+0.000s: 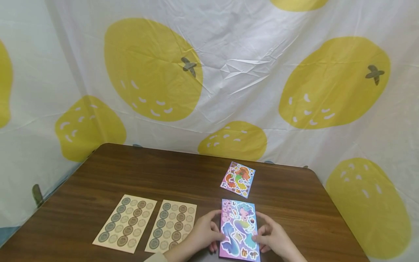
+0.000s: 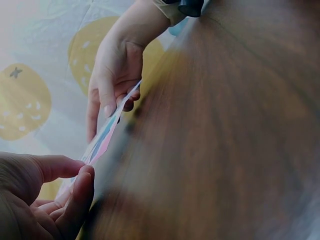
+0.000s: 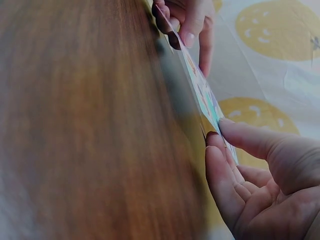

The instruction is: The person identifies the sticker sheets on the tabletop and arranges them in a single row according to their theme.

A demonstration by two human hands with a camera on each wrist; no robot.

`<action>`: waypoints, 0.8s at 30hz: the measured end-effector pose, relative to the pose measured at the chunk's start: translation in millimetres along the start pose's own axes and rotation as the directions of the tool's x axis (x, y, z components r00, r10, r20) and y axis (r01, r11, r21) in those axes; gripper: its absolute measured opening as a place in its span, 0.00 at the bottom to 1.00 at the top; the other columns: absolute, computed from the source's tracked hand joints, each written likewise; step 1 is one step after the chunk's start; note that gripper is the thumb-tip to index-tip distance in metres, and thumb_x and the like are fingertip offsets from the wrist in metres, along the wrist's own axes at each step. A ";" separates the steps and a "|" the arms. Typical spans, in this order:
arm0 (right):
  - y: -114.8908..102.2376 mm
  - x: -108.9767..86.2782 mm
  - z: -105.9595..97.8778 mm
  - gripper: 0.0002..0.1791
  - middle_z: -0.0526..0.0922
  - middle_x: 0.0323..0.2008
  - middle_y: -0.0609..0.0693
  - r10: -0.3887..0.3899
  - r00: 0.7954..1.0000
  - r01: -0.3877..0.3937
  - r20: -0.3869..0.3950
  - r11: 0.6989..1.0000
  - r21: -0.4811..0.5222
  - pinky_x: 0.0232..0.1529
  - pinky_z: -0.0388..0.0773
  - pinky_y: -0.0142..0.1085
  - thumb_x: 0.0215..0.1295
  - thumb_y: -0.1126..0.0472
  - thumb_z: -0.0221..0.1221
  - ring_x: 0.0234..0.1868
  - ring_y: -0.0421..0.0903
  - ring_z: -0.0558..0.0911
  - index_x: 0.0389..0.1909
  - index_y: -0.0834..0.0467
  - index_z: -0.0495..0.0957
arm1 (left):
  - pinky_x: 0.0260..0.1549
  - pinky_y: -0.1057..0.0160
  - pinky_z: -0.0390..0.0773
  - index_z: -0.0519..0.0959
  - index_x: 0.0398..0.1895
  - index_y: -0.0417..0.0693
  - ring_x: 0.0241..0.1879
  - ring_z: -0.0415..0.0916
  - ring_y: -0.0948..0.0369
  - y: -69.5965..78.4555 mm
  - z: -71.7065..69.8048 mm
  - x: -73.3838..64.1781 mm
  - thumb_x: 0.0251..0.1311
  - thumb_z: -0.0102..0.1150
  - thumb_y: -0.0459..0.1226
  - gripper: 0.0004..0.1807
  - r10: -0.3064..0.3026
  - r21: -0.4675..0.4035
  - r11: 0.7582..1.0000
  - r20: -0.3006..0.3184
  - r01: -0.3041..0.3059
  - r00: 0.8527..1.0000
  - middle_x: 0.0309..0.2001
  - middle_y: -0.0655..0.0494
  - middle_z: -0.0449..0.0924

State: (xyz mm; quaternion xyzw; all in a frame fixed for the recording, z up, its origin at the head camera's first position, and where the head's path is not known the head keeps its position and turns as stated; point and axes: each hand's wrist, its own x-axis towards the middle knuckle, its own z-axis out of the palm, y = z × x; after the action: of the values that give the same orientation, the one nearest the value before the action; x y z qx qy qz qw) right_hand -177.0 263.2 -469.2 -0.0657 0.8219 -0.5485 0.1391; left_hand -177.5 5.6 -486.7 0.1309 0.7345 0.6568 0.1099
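Observation:
Between my two hands is a mermaid sticker sheet (image 1: 240,231) in pink, purple and blue, tilted up off the table in both wrist views. My left hand (image 1: 207,231) pinches its left edge, thumb on the printed face and fingers behind. On the opposite edge, my right hand (image 1: 274,236) pinches it the same way. The left wrist view shows the left thumb and forefinger closed on the sheet's edge (image 2: 102,142). In the right wrist view, the right thumb presses on the printed face (image 3: 202,97) with the fingers behind.
Beyond the held sheet lies another mermaid sticker sheet (image 1: 238,179), with orange and green figures. To the left are two cream sheets of round stickers, one further left (image 1: 126,222) and one nearer (image 1: 172,223), partly behind my left forearm. A lemon-patterned cloth (image 1: 242,91) hangs behind the wooden table (image 1: 157,167).

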 end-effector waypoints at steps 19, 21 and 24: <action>3.0 0.1 -2.1 0.49 0.79 0.26 0.53 0.052 0.999 -0.052 0.012 0.999 -0.008 0.20 0.79 0.38 0.52 0.62 0.70 0.22 0.47 0.78 0.70 0.69 0.53 | 0.05 0.61 0.74 0.64 0.65 0.35 0.06 0.70 0.64 0.0 4.2 -2.4 0.41 0.69 0.23 0.42 -0.039 0.026 0.999 -0.013 0.039 0.999 0.17 0.50 0.78; 3.1 0.1 -2.1 0.49 0.79 0.26 0.53 0.048 0.999 -0.048 0.014 0.999 -0.008 0.20 0.79 0.37 0.52 0.62 0.70 0.22 0.47 0.78 0.70 0.69 0.53 | 0.05 0.60 0.74 0.64 0.65 0.35 0.06 0.69 0.64 -0.3 4.1 -2.2 0.41 0.69 0.23 0.42 -0.036 0.025 0.999 -0.013 0.037 0.999 0.17 0.50 0.78; 3.4 -0.1 -2.4 0.49 0.79 0.26 0.53 0.038 0.999 -0.038 0.022 0.999 -0.012 0.19 0.78 0.35 0.52 0.63 0.70 0.22 0.46 0.78 0.70 0.70 0.53 | 0.06 0.60 0.75 0.64 0.65 0.35 0.06 0.70 0.64 -0.4 4.3 -2.0 0.41 0.69 0.23 0.43 -0.036 0.028 0.999 -0.015 0.037 0.999 0.17 0.51 0.78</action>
State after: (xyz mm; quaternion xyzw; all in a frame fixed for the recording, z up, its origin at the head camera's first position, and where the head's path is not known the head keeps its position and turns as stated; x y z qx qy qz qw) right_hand -177.5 266.6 -471.4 -0.0569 0.8246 -0.5401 0.1584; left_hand -174.2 8.9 -487.7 0.1143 0.7467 0.6451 0.1149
